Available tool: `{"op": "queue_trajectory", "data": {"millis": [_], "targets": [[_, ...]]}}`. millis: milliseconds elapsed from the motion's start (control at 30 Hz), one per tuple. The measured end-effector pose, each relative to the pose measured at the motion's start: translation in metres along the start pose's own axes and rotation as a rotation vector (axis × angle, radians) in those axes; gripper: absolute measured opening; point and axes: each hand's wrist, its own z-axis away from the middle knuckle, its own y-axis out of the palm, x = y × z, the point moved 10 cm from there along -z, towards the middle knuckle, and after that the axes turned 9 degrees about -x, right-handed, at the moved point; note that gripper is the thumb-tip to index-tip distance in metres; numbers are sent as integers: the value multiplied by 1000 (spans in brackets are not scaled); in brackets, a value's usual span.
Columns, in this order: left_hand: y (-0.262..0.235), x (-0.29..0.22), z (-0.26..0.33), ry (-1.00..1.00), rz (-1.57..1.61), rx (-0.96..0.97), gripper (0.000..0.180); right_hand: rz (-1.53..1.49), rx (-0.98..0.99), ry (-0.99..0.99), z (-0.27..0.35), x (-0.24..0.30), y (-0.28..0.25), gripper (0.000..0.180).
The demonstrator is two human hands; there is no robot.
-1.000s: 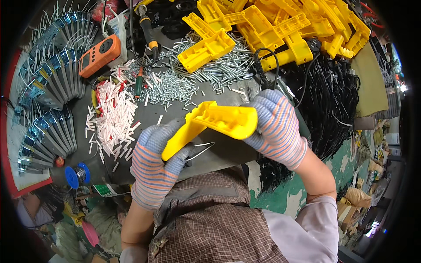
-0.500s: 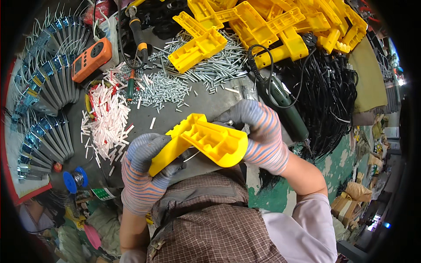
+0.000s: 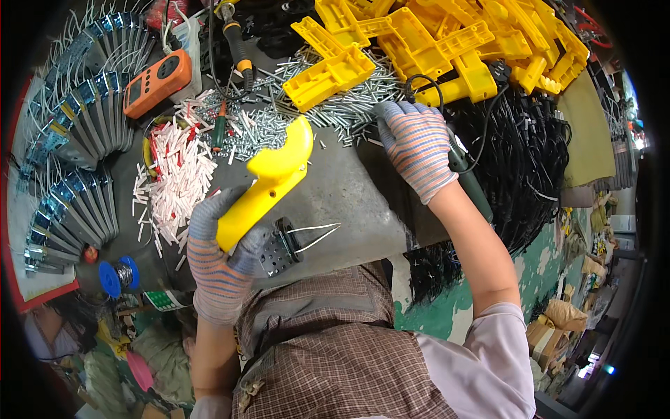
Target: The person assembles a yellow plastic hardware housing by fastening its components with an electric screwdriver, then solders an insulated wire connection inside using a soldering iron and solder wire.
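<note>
My left hand [image 3: 222,260] is closed around a yellow plastic handle shell [image 3: 269,183], left of centre. My right hand [image 3: 416,143], fingers loosely spread, rests on the dark green power tool [image 3: 466,176] upper centre; the grip underneath is hidden.

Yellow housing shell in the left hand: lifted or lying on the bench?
Lifted. The left hand grips the yellow housing shell by its lower end, tilted up over the grey bench; the right hand is off it, at the screws.

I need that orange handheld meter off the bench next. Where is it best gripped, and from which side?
Grip the orange meter across its narrow body, coming from above: it lies flat, face up, its long sides exposed, though metal parts crowd its left end.
</note>
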Motion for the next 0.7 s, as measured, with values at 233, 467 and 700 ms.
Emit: {"op": "queue_trajectory", "data": {"millis": [233, 467, 700], "targets": [[2, 0, -3, -19, -186, -69, 40, -1045, 121, 531, 8, 6, -52, 14], [17, -15, 1, 67, -167, -69, 41, -1011, 70, 50, 0, 63, -95, 14], [31, -32, -1, 88, -131, 10, 41, -1080, -130, 362, 6, 53, -78, 31]]}}
